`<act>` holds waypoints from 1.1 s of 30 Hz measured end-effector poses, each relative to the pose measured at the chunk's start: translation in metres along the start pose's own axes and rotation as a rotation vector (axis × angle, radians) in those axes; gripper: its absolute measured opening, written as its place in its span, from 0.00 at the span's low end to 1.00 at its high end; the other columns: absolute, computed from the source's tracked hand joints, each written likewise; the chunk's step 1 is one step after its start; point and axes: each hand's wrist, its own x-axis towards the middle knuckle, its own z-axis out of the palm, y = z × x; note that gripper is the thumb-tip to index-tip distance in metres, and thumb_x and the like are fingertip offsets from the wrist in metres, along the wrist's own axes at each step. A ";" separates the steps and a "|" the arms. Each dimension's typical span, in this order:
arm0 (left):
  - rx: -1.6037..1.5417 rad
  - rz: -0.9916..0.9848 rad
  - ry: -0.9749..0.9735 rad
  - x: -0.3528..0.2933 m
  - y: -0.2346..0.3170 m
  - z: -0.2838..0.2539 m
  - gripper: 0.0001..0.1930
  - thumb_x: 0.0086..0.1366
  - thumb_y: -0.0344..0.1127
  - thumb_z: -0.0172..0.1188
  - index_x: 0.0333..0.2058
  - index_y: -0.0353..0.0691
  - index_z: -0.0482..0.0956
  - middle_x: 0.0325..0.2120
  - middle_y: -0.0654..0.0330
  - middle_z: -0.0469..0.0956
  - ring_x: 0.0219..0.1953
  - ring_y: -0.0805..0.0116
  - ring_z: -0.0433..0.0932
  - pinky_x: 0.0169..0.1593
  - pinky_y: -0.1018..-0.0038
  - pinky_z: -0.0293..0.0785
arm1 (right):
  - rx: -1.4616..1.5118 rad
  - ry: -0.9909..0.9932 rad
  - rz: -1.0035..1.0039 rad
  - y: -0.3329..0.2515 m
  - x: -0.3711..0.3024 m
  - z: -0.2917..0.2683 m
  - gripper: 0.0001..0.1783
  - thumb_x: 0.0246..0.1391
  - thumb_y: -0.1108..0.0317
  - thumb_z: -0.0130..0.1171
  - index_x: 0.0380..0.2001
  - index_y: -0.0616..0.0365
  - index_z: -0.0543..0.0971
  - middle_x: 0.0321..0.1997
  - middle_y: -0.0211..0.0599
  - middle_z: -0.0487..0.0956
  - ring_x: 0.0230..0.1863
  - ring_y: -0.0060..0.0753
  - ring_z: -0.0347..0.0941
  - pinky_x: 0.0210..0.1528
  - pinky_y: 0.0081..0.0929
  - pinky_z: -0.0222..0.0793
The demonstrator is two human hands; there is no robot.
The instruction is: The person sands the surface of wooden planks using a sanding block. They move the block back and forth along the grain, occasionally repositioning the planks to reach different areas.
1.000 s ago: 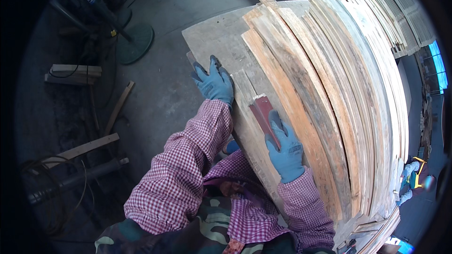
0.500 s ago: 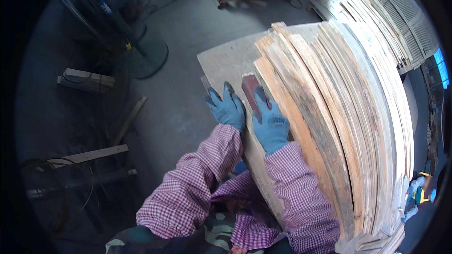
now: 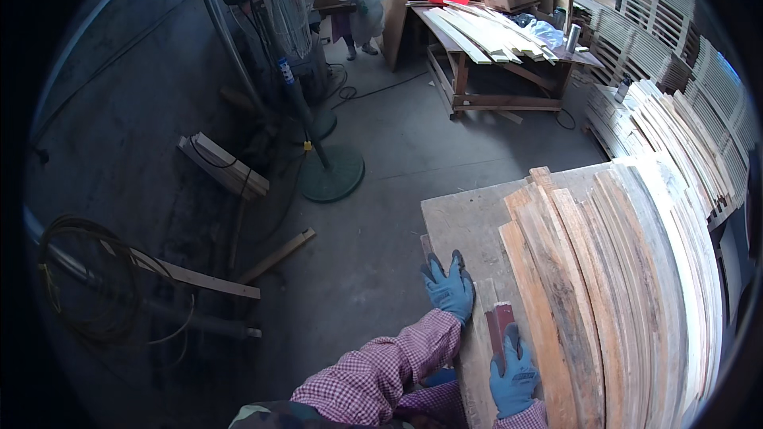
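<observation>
Resting spread-fingered, your left hand (image 3: pixel 451 291) lies at the narrow board (image 3: pixel 478 342)'s edge, clenching nothing visible. Right hand (image 3: pixel 515 375) grasps the maroon block (image 3: pixel 497 326) on that board; best keep block flat, pressure even, along the grain.

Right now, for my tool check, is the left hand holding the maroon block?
No, the right hand grips the maroon block, apart from the left hand.

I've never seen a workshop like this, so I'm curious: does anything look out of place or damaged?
A loose wooden strip lies slantwise on the floor, left of the work table, looking stray. On the table, right of the right hand, one board has dark blotches, though that may be natural staining.
</observation>
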 end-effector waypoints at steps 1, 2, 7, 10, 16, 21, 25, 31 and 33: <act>-0.001 0.005 0.001 0.000 0.003 0.002 0.28 0.65 0.45 0.51 0.65 0.59 0.65 0.68 0.34 0.48 0.65 0.20 0.49 0.67 0.40 0.50 | -0.047 0.047 -0.030 -0.002 0.022 0.006 0.36 0.56 0.61 0.58 0.68 0.44 0.63 0.58 0.53 0.69 0.48 0.55 0.76 0.46 0.45 0.75; 0.001 0.010 -0.013 0.000 0.007 0.004 0.28 0.65 0.45 0.51 0.65 0.59 0.65 0.68 0.34 0.48 0.66 0.21 0.49 0.67 0.40 0.50 | -0.098 0.092 -0.057 -0.002 0.047 0.016 0.35 0.56 0.60 0.58 0.68 0.44 0.63 0.58 0.52 0.69 0.47 0.55 0.77 0.46 0.45 0.75; 0.012 0.010 -0.029 0.005 0.007 -0.002 0.28 0.65 0.46 0.51 0.65 0.59 0.65 0.68 0.34 0.48 0.66 0.21 0.49 0.67 0.40 0.50 | -0.147 -0.094 0.129 -0.047 0.132 0.010 0.42 0.55 0.60 0.58 0.72 0.38 0.55 0.59 0.51 0.71 0.51 0.55 0.74 0.50 0.45 0.73; -0.004 -0.006 -0.039 0.006 0.010 -0.005 0.28 0.65 0.46 0.51 0.65 0.59 0.66 0.68 0.35 0.48 0.66 0.22 0.48 0.66 0.40 0.51 | -0.091 0.036 0.006 -0.025 0.109 0.019 0.42 0.56 0.61 0.58 0.72 0.40 0.55 0.58 0.53 0.71 0.50 0.56 0.74 0.50 0.46 0.73; 0.009 -0.019 -0.034 0.002 0.010 -0.003 0.28 0.65 0.47 0.51 0.65 0.59 0.67 0.68 0.35 0.50 0.66 0.21 0.48 0.66 0.40 0.51 | -0.056 0.002 0.060 0.012 -0.028 0.001 0.36 0.56 0.58 0.59 0.68 0.42 0.64 0.59 0.52 0.69 0.47 0.54 0.77 0.46 0.46 0.75; 0.003 0.013 -0.023 0.002 0.005 -0.001 0.28 0.65 0.47 0.51 0.65 0.61 0.66 0.68 0.35 0.50 0.66 0.21 0.48 0.67 0.40 0.50 | -0.113 0.084 0.014 0.007 -0.056 -0.008 0.39 0.55 0.59 0.61 0.69 0.34 0.62 0.58 0.51 0.72 0.48 0.56 0.76 0.46 0.46 0.75; 0.011 -0.018 -0.038 0.001 0.003 -0.007 0.28 0.65 0.47 0.50 0.65 0.62 0.65 0.68 0.36 0.49 0.66 0.22 0.48 0.67 0.41 0.50 | -0.043 -0.049 -0.004 0.004 0.001 0.001 0.44 0.54 0.62 0.60 0.72 0.44 0.54 0.57 0.51 0.72 0.50 0.55 0.74 0.50 0.43 0.73; -0.004 -0.039 -0.084 0.006 0.012 -0.004 0.28 0.66 0.48 0.50 0.66 0.61 0.65 0.69 0.37 0.47 0.67 0.22 0.48 0.68 0.42 0.50 | -0.112 -0.027 0.020 -0.016 0.076 0.011 0.41 0.57 0.59 0.56 0.72 0.38 0.53 0.59 0.47 0.72 0.50 0.54 0.75 0.50 0.45 0.73; 0.005 -0.053 -0.095 0.007 0.012 -0.002 0.28 0.66 0.48 0.50 0.65 0.61 0.65 0.69 0.37 0.47 0.67 0.23 0.47 0.68 0.42 0.49 | -0.121 0.007 0.007 -0.012 0.071 0.015 0.40 0.58 0.58 0.55 0.72 0.37 0.53 0.59 0.46 0.72 0.50 0.54 0.75 0.50 0.45 0.73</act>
